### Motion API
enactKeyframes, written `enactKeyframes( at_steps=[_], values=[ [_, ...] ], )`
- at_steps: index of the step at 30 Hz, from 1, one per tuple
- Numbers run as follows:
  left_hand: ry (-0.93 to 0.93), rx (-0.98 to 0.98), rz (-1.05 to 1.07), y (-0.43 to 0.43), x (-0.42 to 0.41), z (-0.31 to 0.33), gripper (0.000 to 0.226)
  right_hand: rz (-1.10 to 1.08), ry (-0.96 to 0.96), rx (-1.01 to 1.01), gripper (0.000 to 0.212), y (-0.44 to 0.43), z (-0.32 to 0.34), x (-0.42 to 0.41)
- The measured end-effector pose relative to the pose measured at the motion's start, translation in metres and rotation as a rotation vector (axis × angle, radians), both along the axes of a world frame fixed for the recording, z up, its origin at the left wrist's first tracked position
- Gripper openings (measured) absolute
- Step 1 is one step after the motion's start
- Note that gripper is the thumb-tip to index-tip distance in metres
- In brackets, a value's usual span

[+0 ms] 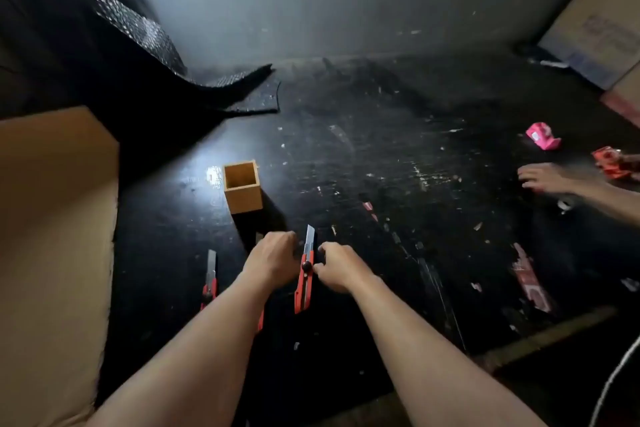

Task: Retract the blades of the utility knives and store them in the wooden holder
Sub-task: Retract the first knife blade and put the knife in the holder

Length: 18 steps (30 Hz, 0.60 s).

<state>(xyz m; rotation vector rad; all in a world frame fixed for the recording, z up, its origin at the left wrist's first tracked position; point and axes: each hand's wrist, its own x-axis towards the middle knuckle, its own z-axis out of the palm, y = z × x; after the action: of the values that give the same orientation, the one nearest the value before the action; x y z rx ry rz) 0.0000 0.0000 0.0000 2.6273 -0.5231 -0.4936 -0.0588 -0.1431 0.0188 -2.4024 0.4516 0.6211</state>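
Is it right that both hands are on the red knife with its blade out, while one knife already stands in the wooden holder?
Not quite. The head view shows the wooden holder empty; no knife stands in it yet. The rest holds: the left hand and right hand are both at the red knife, whose blade is out.
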Motion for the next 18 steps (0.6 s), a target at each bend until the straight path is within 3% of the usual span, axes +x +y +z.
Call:
enactKeyframes(
  at_steps=[4,9,18],
  values=[
    [0.104,0.006,0.025,-0.002,-0.012,-0.031,0.006,-0.097,0.033,0.112,0.038,0.006,-0.034,-0.004],
    [0.202,-0.020,0.149,-0.004,-0.022,-0.053,0.019,-0.260,-0.028,0.235,0.032,0.009,-0.060,-0.008],
    [0.320,-0.165,0.338,-0.013,-0.038,-0.061,0.024,-0.388,-0.051,0.311,0.042,0.010,-0.076,-0.009]
  ],
)
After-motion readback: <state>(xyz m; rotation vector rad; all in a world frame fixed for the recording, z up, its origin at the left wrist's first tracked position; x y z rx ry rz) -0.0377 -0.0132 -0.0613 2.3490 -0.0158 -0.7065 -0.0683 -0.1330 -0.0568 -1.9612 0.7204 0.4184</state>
